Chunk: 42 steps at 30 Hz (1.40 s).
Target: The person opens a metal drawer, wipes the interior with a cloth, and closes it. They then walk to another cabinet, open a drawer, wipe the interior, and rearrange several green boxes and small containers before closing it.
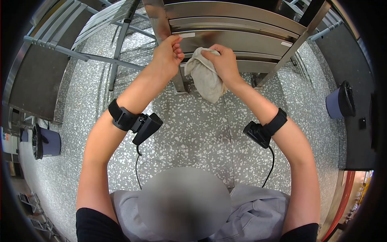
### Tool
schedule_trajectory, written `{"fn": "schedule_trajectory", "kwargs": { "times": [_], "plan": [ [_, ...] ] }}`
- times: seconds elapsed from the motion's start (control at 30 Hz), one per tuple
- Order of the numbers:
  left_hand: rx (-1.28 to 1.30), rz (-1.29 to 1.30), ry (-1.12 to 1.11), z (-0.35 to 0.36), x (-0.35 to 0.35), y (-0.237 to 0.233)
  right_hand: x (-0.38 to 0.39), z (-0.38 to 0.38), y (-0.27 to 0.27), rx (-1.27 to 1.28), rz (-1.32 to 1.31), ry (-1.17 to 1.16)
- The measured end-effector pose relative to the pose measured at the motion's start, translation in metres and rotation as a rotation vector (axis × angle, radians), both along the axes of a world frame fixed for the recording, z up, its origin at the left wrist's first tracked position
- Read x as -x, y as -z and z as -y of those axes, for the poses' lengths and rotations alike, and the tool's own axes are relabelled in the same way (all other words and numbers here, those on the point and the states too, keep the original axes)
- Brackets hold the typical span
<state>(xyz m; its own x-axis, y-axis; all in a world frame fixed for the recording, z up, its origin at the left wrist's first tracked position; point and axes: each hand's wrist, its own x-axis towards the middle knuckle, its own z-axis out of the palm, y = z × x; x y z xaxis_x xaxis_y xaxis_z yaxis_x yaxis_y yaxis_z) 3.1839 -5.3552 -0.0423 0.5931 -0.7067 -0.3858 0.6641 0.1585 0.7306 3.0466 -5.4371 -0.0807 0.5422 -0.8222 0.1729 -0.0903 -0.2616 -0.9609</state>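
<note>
A crumpled off-white cloth hangs from my right hand, whose fingers and thumb are closed on its upper edge. It is in front of the lower part of a stainless steel cabinet front. My left hand is at the cabinet's left side with its fingers curled. Its thumb and forefinger meet beside a white label strip; whether anything is pinched between them I cannot make out. A second white label is at the panel's right end.
Grey folding racks stand left of the cabinet. Bins with black liners are at the left and right. The cabinet's metal legs rest on the speckled floor. Black devices with cables are strapped to both forearms.
</note>
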Motion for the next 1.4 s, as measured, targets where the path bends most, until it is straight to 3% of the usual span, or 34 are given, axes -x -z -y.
{"fn": "schedule_trajectory", "kwargs": {
  "times": [0.2, 0.4, 0.7, 0.9, 1.0, 1.3, 1.4],
  "plan": [
    [-0.107, -0.138, -0.024, 0.008, -0.007, -0.016, 0.002, -0.001, 0.000, 0.006, -0.005, -0.008],
    [-0.101, -0.002, 0.044, 0.007, -0.010, -0.010, 0.001, -0.002, 0.001, 0.019, 0.007, -0.008],
    [-0.143, 0.047, -0.053, 0.010, 0.003, -0.011, 0.002, -0.001, 0.000, 0.032, 0.008, -0.003],
    [-0.101, -0.134, 0.056, 0.009, 0.006, -0.010, 0.005, -0.002, -0.002, 0.044, -0.019, 0.014],
    [0.056, -0.170, 0.060, 0.006, 0.003, -0.006, 0.005, -0.002, -0.001, 0.048, -0.019, 0.011],
    [-0.036, -0.004, 0.077, 0.014, -0.006, -0.004, 0.005, -0.002, 0.002, 0.064, -0.006, -0.003],
    [-0.038, 0.162, 0.109, 0.010, 0.001, 0.000, 0.006, -0.002, 0.001, 0.067, -0.013, 0.002]
  ]
}}
